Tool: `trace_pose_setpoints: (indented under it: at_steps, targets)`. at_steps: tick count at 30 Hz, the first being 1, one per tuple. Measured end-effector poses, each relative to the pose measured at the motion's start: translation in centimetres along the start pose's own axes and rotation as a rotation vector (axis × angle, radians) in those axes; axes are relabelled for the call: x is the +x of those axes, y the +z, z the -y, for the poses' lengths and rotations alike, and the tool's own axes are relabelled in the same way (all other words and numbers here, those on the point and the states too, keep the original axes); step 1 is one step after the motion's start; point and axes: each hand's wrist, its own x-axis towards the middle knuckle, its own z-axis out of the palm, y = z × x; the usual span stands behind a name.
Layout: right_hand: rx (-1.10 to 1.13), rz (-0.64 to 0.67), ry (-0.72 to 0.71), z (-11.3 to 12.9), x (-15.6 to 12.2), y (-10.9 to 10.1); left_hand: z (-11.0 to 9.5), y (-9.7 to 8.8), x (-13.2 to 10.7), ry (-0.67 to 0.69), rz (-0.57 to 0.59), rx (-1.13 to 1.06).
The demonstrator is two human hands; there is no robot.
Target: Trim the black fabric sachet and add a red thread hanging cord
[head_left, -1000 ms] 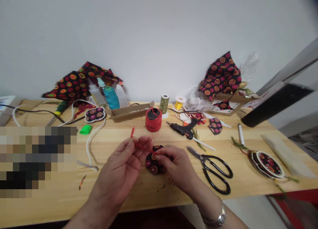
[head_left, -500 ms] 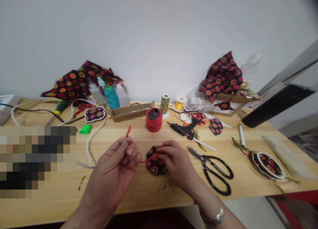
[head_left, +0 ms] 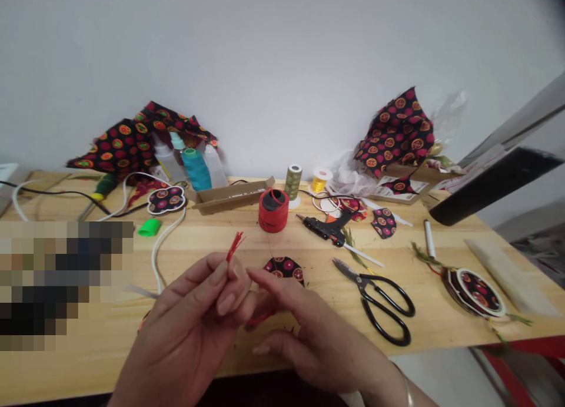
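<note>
My left hand is closed in a pinch round a bundle of red threads, whose frayed ends fan upward above the fingertips. My right hand is beside it with thumb and fingers apart, the index fingertip close to the left fingers; I see nothing held in it. A stretch of red cord shows between the hands, partly hidden. Just beyond the right hand lies a dark patterned fabric piece, its near part covered by that hand. Black-handled scissors lie to the right.
A red spool stands behind the hands, near a green thread spool and a yellow spool. A black glue gun lies right of centre. Farther right rests a round fabric ornament. A white cable curves at left.
My right hand has let go of the fabric piece and moved nearer to me, its fingers now spread beside the left hand. More red thread sticks up from the left pinch.
</note>
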Motion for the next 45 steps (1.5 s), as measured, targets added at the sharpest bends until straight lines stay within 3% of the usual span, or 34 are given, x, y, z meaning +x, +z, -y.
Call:
trace_pose_setpoints:
  at_steps: [5, 9, 16, 23, 30, 33, 35, 37, 39, 42, 45]
  targets:
    - [-0.268, -0.197, -0.033, -2.7, 0.1, -1.1, -0.5, -1.3, -1.1, -0.034, -0.052, 0.028]
    - [-0.703, -0.33, 0.135, -4.6, -2.6, -3.6, -0.8, -2.3, -1.4, -0.041, -0.154, 0.053]
    - [-1.091, -0.248, 0.373, -5.5, -8.9, -5.8, -0.1, -2.0, -0.4, -0.11, -0.219, 0.197]
    - [-1.225, -0.195, 0.363, -5.8, -10.2, -6.2, 1.6, -1.7, 1.0, -0.179, -0.133, 0.262]
    - [-1.287, -0.249, 0.541, -7.5, -11.7, -10.1, 1.4, -2.2, 1.1, -0.196, -0.152, 0.234]
    - [-1.191, -0.413, 0.514, -6.6, -10.7, -9.6, 1.3, -2.1, 0.8, -0.208, -0.157, 0.212]
    - [-0.911, -0.478, 0.353, -4.8, -9.0, -7.8, 1.3, -1.9, 0.5, -0.198, -0.158, 0.189]
    - [-0.549, -0.347, 0.267, -2.8, -6.8, -5.2, 1.2, -1.7, 0.3, -0.179, -0.153, 0.159]
    - [-0.323, -0.118, 0.176, -1.0, -4.6, -2.8, 1.1, -1.4, 0.1, -0.159, -0.143, 0.122]
    - [-0.151, 0.143, 0.055, 0.0, -1.8, -0.6, 0.7, -1.1, -0.1, -0.12, -0.12, 0.066]
    - [-0.068, 0.227, 0.038, -0.5, -0.5, -0.2, 0.2, -0.9, -0.1, -0.073, -0.117, 0.033]
